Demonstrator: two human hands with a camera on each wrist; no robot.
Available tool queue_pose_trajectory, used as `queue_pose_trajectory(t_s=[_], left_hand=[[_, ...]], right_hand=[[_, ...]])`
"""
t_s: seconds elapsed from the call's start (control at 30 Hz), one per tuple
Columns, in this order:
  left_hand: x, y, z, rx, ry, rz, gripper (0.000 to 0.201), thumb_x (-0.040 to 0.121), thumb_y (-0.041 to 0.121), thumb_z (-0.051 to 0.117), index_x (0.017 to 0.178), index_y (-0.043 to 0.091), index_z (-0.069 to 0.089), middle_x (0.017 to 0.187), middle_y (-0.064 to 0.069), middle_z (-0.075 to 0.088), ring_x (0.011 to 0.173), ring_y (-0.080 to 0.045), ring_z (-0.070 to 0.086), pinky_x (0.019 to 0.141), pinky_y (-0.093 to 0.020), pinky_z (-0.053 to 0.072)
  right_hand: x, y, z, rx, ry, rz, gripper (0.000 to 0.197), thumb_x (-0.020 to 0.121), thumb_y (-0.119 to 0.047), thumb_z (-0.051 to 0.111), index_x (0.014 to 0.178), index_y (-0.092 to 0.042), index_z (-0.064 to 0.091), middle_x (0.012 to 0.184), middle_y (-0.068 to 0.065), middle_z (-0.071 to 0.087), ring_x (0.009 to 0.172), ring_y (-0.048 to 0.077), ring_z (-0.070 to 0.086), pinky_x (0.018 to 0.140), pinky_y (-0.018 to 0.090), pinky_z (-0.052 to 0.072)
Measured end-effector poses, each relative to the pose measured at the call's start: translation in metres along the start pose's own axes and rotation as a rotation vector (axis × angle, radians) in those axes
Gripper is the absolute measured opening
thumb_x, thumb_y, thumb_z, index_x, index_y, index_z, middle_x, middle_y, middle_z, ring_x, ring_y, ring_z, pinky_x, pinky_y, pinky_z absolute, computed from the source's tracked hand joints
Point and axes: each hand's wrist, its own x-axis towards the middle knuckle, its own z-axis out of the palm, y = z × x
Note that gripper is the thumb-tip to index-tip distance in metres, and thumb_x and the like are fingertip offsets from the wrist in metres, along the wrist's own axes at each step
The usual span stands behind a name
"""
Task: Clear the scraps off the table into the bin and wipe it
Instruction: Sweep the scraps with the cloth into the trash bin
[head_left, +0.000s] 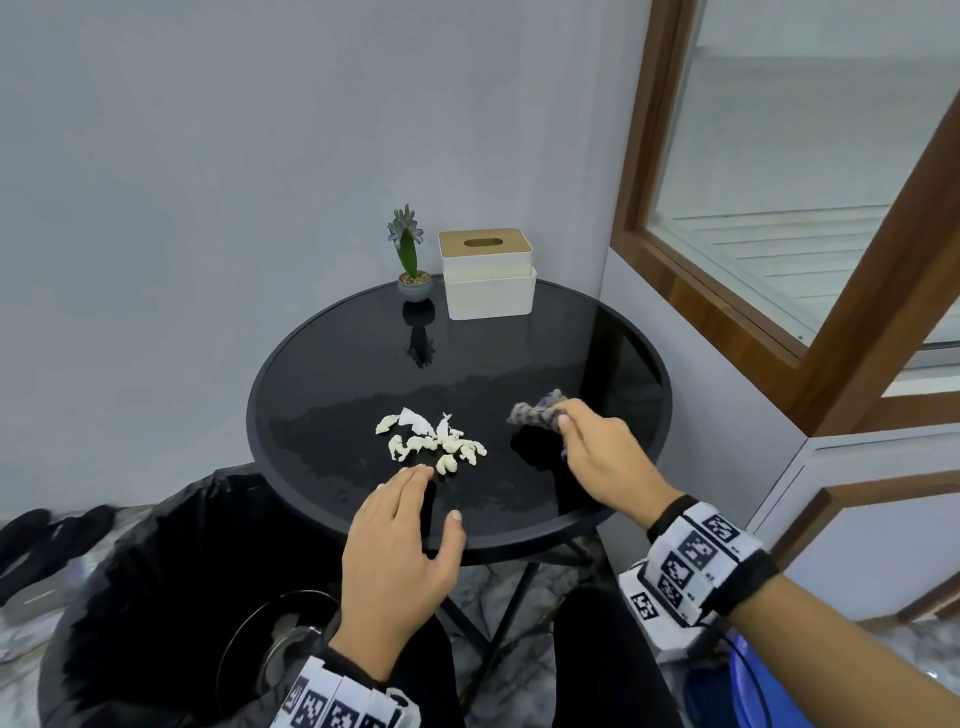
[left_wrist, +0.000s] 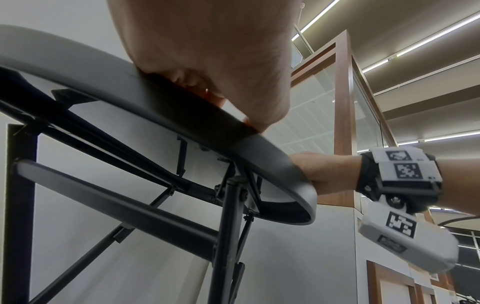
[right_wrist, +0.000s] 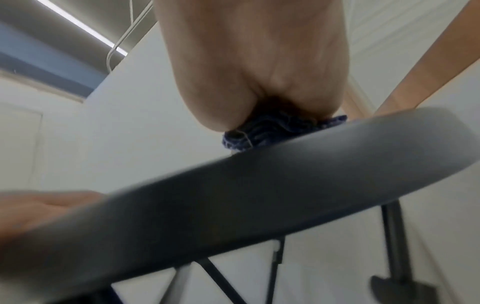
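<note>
Several white crumpled paper scraps (head_left: 431, 441) lie in a loose heap at the middle of the round black table (head_left: 358, 364). My left hand (head_left: 415, 514) is open over the table's near edge, its straight fingertips (head_left: 418, 472) just short of the nearest scrap. My right hand (head_left: 571, 434) grips a bunched blue-purple cloth (head_left: 537, 413) on the tabletop, right of the scraps. The bin (head_left: 156, 571), lined with a black bag, stands below the table's left front edge. In the right wrist view the cloth (right_wrist: 272, 129) bulges from under the right hand (right_wrist: 259, 72), above the table rim (right_wrist: 259, 185).
A small potted plant (head_left: 414, 286) and a white tissue box (head_left: 488, 275) stand at the table's far edge by the wall. A wood-framed glass partition (head_left: 779, 234) closes the right side. Black shoes (head_left: 47, 540) lie on the floor at left.
</note>
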Motion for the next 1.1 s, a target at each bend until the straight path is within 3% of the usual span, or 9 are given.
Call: queue_pose_trajectory(t_s=[0.1,0.17,0.27,0.43,0.57,0.77,0.93,1.0,1.1], left_hand=[[0.0,-0.001,0.0,-0.013,0.013,-0.002,0.052,0.085,0.043,0.053,0.127,0.012,0.062,0.127,0.002,0.063,0.122,-0.012,0.051,0.105,-0.035,0.042],[0.001,-0.001,0.0,-0.012,0.007,-0.005,0.053,0.086,0.043,0.053,0.128,0.012,0.061,0.128,0.003,0.062,0.122,-0.012,0.052,0.105,-0.035,0.042],[0.001,-0.002,0.001,-0.005,-0.001,-0.001,0.053,0.086,0.043,0.053,0.129,0.012,0.06,0.128,0.003,0.062,0.123,-0.013,0.052,0.106,-0.036,0.042],[0.0,-0.001,0.004,-0.004,0.0,0.002,0.052,0.087,0.042,0.052,0.129,0.012,0.06,0.129,0.004,0.061,0.124,-0.013,0.051,0.106,-0.036,0.041],[0.0,0.001,0.007,-0.002,0.007,0.015,0.053,0.086,0.042,0.052,0.129,0.011,0.06,0.129,0.002,0.062,0.124,-0.016,0.052,0.106,-0.036,0.041],[0.001,-0.001,0.007,0.005,-0.001,0.005,0.054,0.087,0.042,0.051,0.13,0.01,0.059,0.13,0.0,0.061,0.125,-0.015,0.051,0.106,-0.037,0.042],[0.001,0.0,0.006,0.026,-0.002,0.009,0.053,0.087,0.041,0.051,0.13,0.011,0.059,0.13,0.0,0.061,0.125,-0.014,0.05,0.107,-0.033,0.038],[0.001,0.0,0.006,0.028,-0.003,0.01,0.053,0.087,0.041,0.051,0.13,0.011,0.059,0.13,0.0,0.061,0.125,-0.015,0.051,0.107,-0.034,0.039],[0.001,0.0,0.004,0.022,-0.012,0.009,0.053,0.087,0.041,0.052,0.13,0.011,0.059,0.131,0.001,0.061,0.126,-0.015,0.051,0.107,-0.036,0.04]], right_hand=[[0.003,0.018,-0.013,-0.232,0.015,0.019,0.024,0.1,-0.03,0.035,0.107,-0.018,0.055,0.098,0.01,0.067,0.09,0.031,0.063,0.074,0.043,0.05],[0.005,0.027,-0.016,-0.37,-0.011,-0.021,0.03,0.097,-0.034,0.038,0.113,-0.016,0.057,0.118,0.008,0.063,0.114,0.026,0.056,0.094,0.041,0.047],[0.007,0.03,-0.014,-0.373,-0.132,-0.018,0.05,0.097,-0.034,0.037,0.142,-0.012,0.041,0.151,0.008,0.039,0.143,0.021,0.028,0.117,0.036,0.023],[0.003,0.021,-0.004,-0.4,-0.222,0.033,0.056,0.101,-0.029,0.026,0.152,-0.007,0.02,0.161,0.009,0.016,0.149,0.02,0.008,0.12,0.034,0.006],[-0.018,0.004,0.02,-0.423,-0.149,-0.058,0.069,0.092,-0.038,0.011,0.149,-0.003,0.028,0.158,0.014,0.024,0.148,0.026,0.017,0.12,0.037,0.01],[-0.033,-0.027,0.058,-0.448,-0.036,-0.071,0.062,0.094,-0.032,0.02,0.138,0.003,0.046,0.146,0.021,0.044,0.139,0.032,0.038,0.114,0.047,0.031],[-0.035,-0.048,0.059,-0.294,-0.05,-0.085,0.06,0.095,-0.031,0.016,0.139,-0.002,0.045,0.147,0.016,0.044,0.141,0.027,0.035,0.117,0.04,0.025],[-0.035,-0.052,0.051,-0.081,-0.028,-0.074,0.041,0.1,-0.027,0.026,0.126,-0.012,0.053,0.129,0.009,0.06,0.123,0.026,0.052,0.105,0.037,0.04],[-0.033,-0.057,0.031,0.286,0.035,0.066,0.02,0.1,-0.025,0.038,0.099,-0.022,0.057,0.074,0.0,0.065,0.069,0.015,0.062,0.066,0.033,0.05]])
